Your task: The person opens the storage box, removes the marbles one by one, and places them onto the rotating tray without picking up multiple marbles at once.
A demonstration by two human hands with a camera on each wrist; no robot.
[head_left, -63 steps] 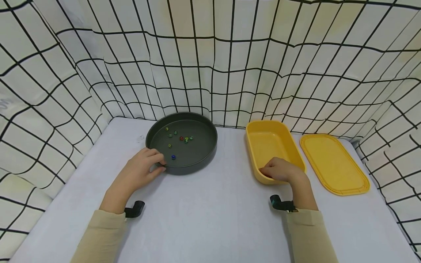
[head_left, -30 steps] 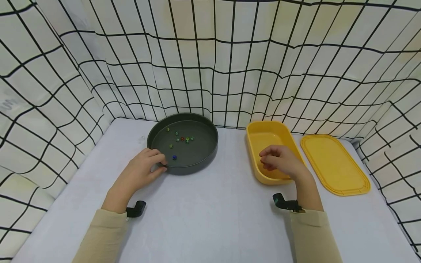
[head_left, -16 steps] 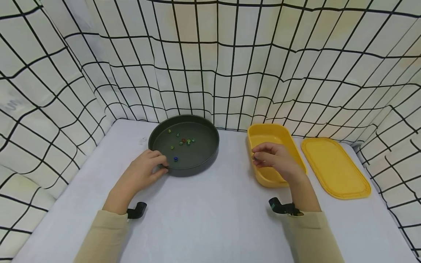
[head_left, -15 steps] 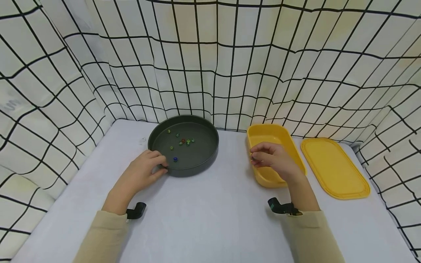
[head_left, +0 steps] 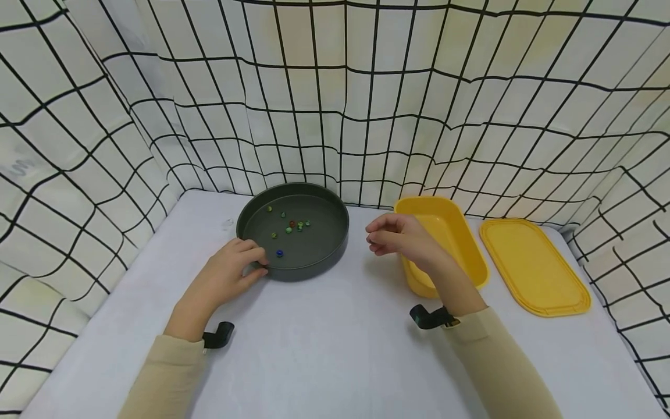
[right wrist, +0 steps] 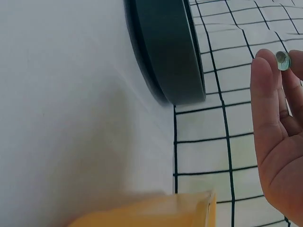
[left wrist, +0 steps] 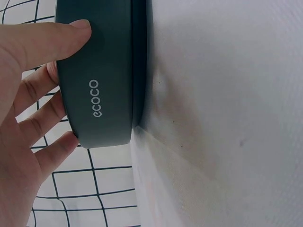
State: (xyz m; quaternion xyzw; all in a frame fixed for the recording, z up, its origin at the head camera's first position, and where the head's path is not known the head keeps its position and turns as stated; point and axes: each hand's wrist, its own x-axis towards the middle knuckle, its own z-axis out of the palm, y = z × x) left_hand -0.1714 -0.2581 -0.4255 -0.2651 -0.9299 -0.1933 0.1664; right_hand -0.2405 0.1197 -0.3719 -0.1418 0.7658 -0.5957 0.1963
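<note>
A round dark green pan [head_left: 314, 250] stands at the back, left of centre, with "ecoco" on its side in the left wrist view. Inside lie several small glass marbles, among them a blue marble [head_left: 280, 254] and a red marble [head_left: 292, 223]; most others look green or yellow. My left hand [head_left: 225, 270] grips the pan's near-left rim, the thumb [left wrist: 71, 40] against the outer wall. Between the pan and a yellow rectangular tub [head_left: 475, 273], my right hand [head_left: 400, 235] is raised above the table. It pinches a pale green, clear marble [right wrist: 282, 60] between thumb and fingertips.
A flat yellow lid [head_left: 534, 267] lies on the table right of the tub. White cloth covers the table [head_left: 335, 349]. Black netting over white sheets [head_left: 361, 134] rises along the back and both sides. The tub's floor is partly hidden by my right forearm.
My right hand has lifted out of the yellow tub and moved left past its wall with the marble. The left hand keeps its grip on the pan's rim. One marble in the pan has shifted slightly.
</note>
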